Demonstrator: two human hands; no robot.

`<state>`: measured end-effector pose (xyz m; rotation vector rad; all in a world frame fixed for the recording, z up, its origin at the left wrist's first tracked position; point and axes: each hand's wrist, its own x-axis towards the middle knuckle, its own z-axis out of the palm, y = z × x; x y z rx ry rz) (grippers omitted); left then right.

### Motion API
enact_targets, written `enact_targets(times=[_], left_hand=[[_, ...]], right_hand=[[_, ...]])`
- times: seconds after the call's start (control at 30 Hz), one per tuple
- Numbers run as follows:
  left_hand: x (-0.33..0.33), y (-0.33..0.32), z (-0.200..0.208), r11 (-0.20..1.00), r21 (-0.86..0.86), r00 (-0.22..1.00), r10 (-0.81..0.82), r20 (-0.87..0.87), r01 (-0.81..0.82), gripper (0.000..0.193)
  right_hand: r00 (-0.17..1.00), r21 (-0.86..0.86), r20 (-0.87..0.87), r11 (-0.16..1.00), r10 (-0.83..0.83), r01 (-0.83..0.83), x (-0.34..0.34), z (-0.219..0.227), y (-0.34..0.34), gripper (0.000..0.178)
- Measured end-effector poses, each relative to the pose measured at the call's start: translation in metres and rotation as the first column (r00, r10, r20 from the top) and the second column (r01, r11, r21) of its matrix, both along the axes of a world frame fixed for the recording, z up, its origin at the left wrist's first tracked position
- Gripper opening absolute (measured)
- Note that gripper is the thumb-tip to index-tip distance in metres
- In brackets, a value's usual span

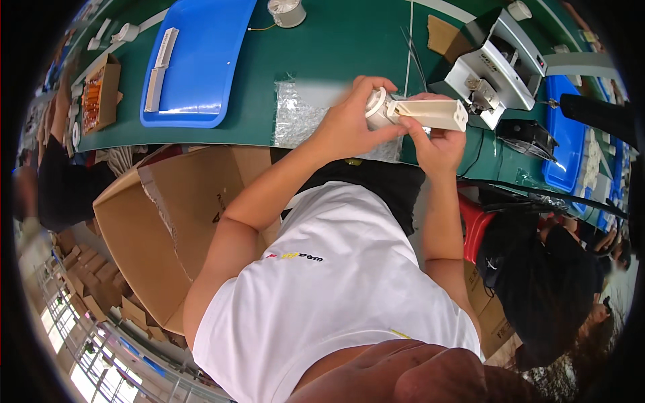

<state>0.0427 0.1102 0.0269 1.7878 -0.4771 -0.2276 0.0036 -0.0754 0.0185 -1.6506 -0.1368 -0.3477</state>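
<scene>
Above the near edge of the green bench I hold a white fixture with both hands. Its round, ringed head (380, 109) is in my left hand (351, 125), the fingers wrapped round it from the left. A long white box-shaped housing (433, 114) extends to the right from the head, with small openings in its end. My right hand (438, 146) grips this housing from below, its thumb near the joint. Whether the head and the housing are fastened together I cannot tell. Beneath my hands lies a sheet of clear bubble wrap (295, 117).
At the left is a blue tray (191, 107) with white housings (161, 70), beside a box of orange parts (101, 94). A spool (287, 12) stands at the back. To the right are a metal machine (497, 67) and a black device (527, 140). An open carton (195, 195) sits below the bench.
</scene>
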Motion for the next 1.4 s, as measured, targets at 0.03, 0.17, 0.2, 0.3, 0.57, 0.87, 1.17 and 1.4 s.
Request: enact_targets(times=[0.03, 0.17, 0.2, 0.3, 0.57, 0.87, 1.17, 1.4], left_hand=[[-0.002, -0.001, 0.002, 0.999, 0.032, 0.999, 0.029, 0.039, -0.03, 0.057], [-0.003, -0.002, -0.002, 0.997, 0.04, 0.994, 0.069, 0.086, -0.072, 0.06], [-0.003, -0.002, -0.003, 0.997, 0.012, 0.992, 0.074, 0.101, -0.076, 0.06], [-0.003, 0.0, -0.003, 0.996, -0.026, 0.987, 0.092, 0.135, -0.089, 0.057], [-0.004, -0.002, -0.01, 0.997, -0.034, 0.984, 0.076, 0.164, -0.071, 0.054], [-0.006, -0.001, -0.015, 0.991, -0.108, 0.988, 0.09, 0.121, -0.077, 0.057], [0.0, -0.004, -0.035, 0.983, -0.151, 0.874, 0.163, 0.458, -0.104, 0.054], [-0.001, -0.001, -0.034, 0.999, -0.023, 0.907, 0.046, 0.418, -0.04, 0.055]], right_hand=[[1.0, 0.001, -0.005, 1.0, 0.003, -0.003, 0.0, 0.005, 0.0, 0.03], [0.998, -0.241, 0.021, 0.969, 0.06, -0.053, -0.001, 0.022, 0.002, 0.029], [0.999, -0.262, 0.006, 0.964, 0.052, -0.048, -0.001, 0.025, 0.003, 0.028], [0.999, -0.219, -0.032, 0.975, 0.041, -0.047, -0.003, 0.031, 0.008, 0.027], [0.999, -0.404, -0.016, 0.914, 0.029, -0.033, -0.004, 0.039, 0.002, 0.044], [0.995, -0.336, 0.093, 0.942, 0.035, -0.002, -0.008, 0.026, 0.016, 0.048], [0.997, -0.282, 0.05, 0.957, -0.06, 0.071, -0.008, 0.019, 0.025, 0.048], [0.999, -0.424, 0.026, 0.905, 0.045, -0.03, -0.005, 0.012, 0.014, 0.044]])
